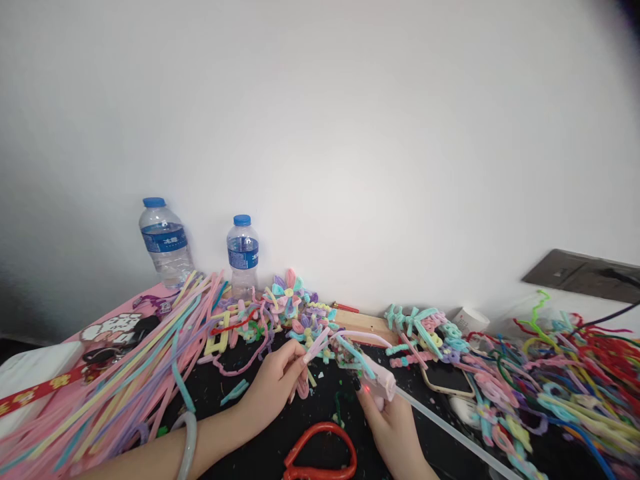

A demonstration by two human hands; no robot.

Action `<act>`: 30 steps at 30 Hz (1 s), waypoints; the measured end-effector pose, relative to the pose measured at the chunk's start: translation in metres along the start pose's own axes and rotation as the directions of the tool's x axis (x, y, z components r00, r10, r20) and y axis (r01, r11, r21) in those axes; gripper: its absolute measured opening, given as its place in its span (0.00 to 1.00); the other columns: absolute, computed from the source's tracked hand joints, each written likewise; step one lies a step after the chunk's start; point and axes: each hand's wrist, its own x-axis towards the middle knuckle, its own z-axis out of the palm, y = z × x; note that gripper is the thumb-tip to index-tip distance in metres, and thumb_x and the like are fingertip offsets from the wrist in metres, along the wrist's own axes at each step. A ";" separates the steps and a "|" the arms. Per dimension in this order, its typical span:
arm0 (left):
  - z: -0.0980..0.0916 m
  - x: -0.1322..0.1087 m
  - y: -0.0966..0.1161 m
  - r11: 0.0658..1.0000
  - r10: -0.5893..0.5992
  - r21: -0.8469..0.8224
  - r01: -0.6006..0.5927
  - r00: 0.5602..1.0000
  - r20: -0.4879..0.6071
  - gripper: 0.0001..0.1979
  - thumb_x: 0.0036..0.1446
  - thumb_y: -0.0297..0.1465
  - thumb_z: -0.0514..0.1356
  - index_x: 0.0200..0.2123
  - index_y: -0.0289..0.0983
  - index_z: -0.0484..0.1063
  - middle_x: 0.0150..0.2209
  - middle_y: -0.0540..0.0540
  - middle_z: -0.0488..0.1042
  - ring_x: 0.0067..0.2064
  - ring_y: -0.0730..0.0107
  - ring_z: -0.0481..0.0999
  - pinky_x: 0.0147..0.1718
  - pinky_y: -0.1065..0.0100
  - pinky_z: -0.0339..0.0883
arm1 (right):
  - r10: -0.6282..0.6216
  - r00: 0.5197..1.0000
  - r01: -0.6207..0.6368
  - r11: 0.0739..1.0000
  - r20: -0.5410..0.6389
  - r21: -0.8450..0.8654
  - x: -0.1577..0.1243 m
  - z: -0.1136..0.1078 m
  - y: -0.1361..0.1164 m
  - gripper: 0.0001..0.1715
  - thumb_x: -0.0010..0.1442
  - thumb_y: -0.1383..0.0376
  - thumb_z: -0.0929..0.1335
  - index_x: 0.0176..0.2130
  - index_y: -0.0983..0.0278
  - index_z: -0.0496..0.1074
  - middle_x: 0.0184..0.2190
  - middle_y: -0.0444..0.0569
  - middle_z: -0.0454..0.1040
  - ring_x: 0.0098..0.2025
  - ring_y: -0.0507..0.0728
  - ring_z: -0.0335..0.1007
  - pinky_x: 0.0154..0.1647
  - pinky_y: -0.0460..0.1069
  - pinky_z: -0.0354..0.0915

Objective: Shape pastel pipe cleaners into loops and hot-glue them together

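Near the middle of the table, my left hand [277,383] pinches a lilac pipe cleaner [317,344] between thumb and fingers. It is bent, with ends pointing up and right toward the glue gun. My right hand [395,427] is wrapped round a pale pink hot glue gun [379,385], which has a small red light glowing. A long translucent glue stick [450,430] runs out of its back to the lower right. Blue and lilac pipe-cleaner pieces cross in front of the gun's nozzle end, partly hiding it. Red-handled scissors [320,427] lie between my hands, their blades out of view.
Long loose pipe cleaners [145,353] cover the left side; a tangled multicoloured pile [575,380] covers the right. Two water bottles [164,241] stand by the wall. Finished pipe-cleaner flowers [290,292] sit at the back. A phone [449,379] lies right of the glue gun.
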 end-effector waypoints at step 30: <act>-0.005 0.008 0.002 0.996 0.001 -0.092 -0.017 0.984 -0.176 0.15 0.61 0.40 0.50 0.26 0.37 0.59 0.23 0.56 0.63 0.14 0.81 0.56 0.16 0.75 0.54 | 0.000 0.998 0.008 0.992 0.060 -0.124 0.000 -0.005 0.003 0.12 0.61 0.66 0.60 0.45 0.61 0.66 0.35 0.48 0.76 0.35 0.58 0.74 0.35 0.48 0.68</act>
